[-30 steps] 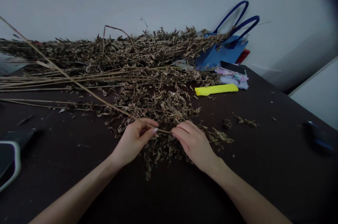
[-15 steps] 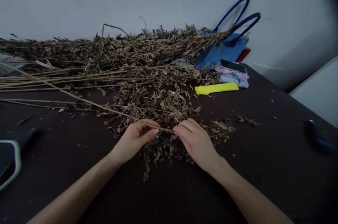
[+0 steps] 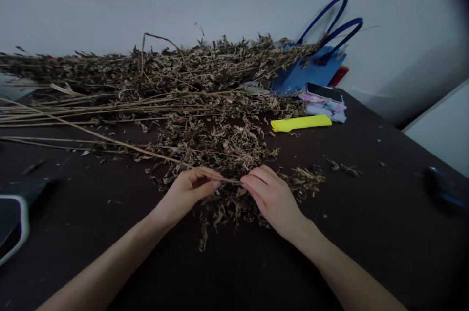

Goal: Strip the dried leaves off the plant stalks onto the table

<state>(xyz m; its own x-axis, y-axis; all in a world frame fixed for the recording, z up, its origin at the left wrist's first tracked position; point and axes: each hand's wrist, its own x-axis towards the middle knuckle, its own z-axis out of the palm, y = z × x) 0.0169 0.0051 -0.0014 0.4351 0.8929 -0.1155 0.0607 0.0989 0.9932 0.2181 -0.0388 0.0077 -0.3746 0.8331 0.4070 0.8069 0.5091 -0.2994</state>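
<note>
A long, thin dried plant stalk (image 3: 124, 144) slants from the far left down to the middle of the table. My left hand (image 3: 188, 192) pinches it between thumb and fingers. Close by on the right, my right hand (image 3: 271, 198) is closed on the stalk's near end, its fingertips partly hidden. Beneath and behind both hands spreads a heap of dry, curled brown leaves (image 3: 223, 147). Some darker leaves (image 3: 234, 208) lie directly under the fingers.
Bundled dried plants (image 3: 205, 64) line the wall, with bare stalks (image 3: 91, 111) before them. At the back right are a blue bag (image 3: 293, 74), a phone (image 3: 324, 92) and a yellow strip (image 3: 302, 123). A dark object (image 3: 443, 191) lies far right, a white-rimmed one (image 3: 25, 225) at left.
Both hands stay almost in place on the stalk. Its far left part has dropped slightly; the rest of the scene looks the same.
</note>
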